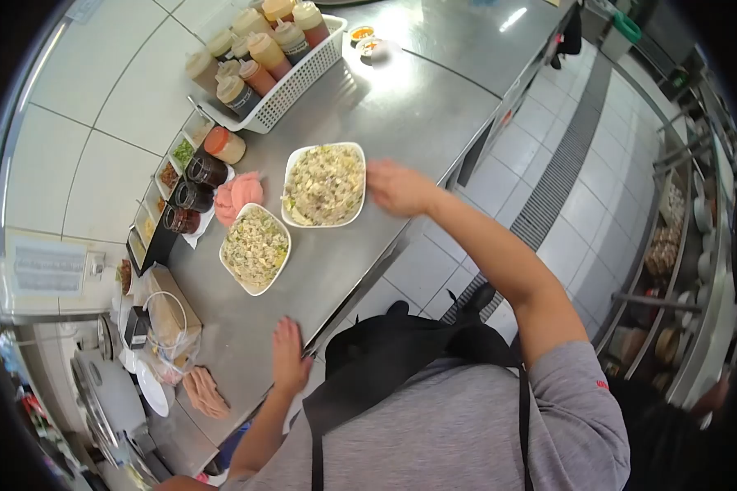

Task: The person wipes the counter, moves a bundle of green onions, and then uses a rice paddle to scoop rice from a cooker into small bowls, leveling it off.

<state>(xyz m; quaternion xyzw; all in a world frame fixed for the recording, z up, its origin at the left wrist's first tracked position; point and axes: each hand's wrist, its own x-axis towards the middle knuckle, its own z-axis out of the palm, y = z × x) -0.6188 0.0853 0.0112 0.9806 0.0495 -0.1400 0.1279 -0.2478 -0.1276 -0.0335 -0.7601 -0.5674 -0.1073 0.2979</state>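
A larger white bowl heaped with a pale chopped mixture with green bits stands on the steel counter. My right hand is right at its right rim, fingers pointing toward the bowl and not wrapped over it. Close by on the lower left sits a smaller white bowl filled with a similar mixture. My left hand lies at the counter's front edge, its fingers stretched out on the steel, holding nothing. A pink cloth is bunched between the bowls and the dark jars.
A white basket of squeeze bottles stands against the tiled wall. Below it are an orange-lidded jar and a tray of toppings. Small sauce cups sit farther along. A second cloth and a cardboard box are at lower left.
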